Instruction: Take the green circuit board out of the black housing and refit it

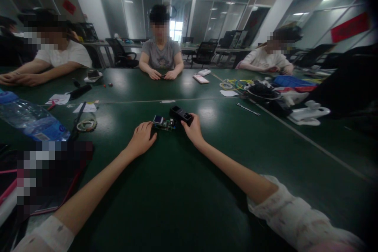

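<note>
My left hand [142,137] lies on the green table with its fingers stretched out and the thumb apart. Its fingertips are at the left end of a circuit board [165,123] with a small screen; whether they touch it I cannot tell. In my right hand [193,129] is one end of a black plastic housing [180,114], pinched between thumb and fingers. The housing has a rectangular window and sits tilted just behind and right of the board. Where board and housing come close, I cannot see if they touch.
A large water bottle [32,120] and a coiled cable [86,123] are at my left. A wrench [248,109] lies to the right, near a heap of cables and a white clamp [310,113]. Three people sit around the green table [165,197].
</note>
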The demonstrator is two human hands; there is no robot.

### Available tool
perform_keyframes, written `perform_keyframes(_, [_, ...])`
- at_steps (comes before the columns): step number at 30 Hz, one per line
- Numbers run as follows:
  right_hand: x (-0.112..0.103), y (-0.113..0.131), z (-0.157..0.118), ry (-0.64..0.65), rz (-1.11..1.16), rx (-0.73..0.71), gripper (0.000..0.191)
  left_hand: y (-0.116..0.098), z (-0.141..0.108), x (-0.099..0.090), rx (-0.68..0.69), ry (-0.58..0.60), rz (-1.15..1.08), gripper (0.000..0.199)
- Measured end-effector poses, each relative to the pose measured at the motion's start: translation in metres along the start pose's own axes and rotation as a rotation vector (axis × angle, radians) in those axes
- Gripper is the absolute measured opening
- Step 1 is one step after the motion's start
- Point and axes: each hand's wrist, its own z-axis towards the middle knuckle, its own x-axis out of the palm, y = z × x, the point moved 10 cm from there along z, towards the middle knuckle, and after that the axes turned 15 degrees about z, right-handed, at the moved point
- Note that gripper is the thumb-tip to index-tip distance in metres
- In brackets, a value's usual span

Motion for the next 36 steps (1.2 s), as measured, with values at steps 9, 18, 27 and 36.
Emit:
perform_keyframes(9, [0.001, 0.002, -0.001, 0.009, -0.029, -0.022, 0.054, 0.001, 0.001, 0.002, 0.002, 0.012, 0.007, 0.052])
perform_keyframes(18, [0.001, 0.005, -0.001, 0.021, -0.045, -0.033, 0.047, 0.001, 0.001, 0.002, 0.000, -0.006, 0.005, 0.051])
perform_keyframes(27, [0.002, 0.008, -0.002, 0.026, -0.045, -0.027, 0.050, 0.001, 0.000, 0.001, -0.007, 0.020, -0.010, 0.051])
perform_keyframes(36, [0.000, 0.058, -0.013, 0.035, 0.119, -0.170, 0.050, 0.000, 0.000, -0.001, -0.011, 0.028, 0.000, 0.051])
